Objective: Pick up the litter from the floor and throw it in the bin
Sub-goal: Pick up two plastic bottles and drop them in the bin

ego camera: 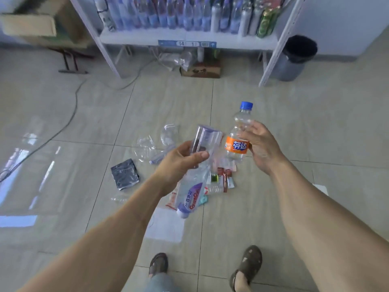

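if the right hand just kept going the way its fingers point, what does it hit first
Probably nothing soon: the right hand, gripping the orange-label bottle, points up-left over bare floor toward the shelf. Depth is unclear.

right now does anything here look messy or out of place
Yes: litter is strewn over the floor tiles, including a black foil pouch, clear plastic wrap and small wrappers. The bin stands away by the shelf.

Both bare arms reached forward over the floor. The left hand [181,163] was curled, thumb across the top, gripping a bottle [197,169] held cap-down. The right hand [260,147] was raised a little higher, fingers wrapped round an upright bottle [239,135]
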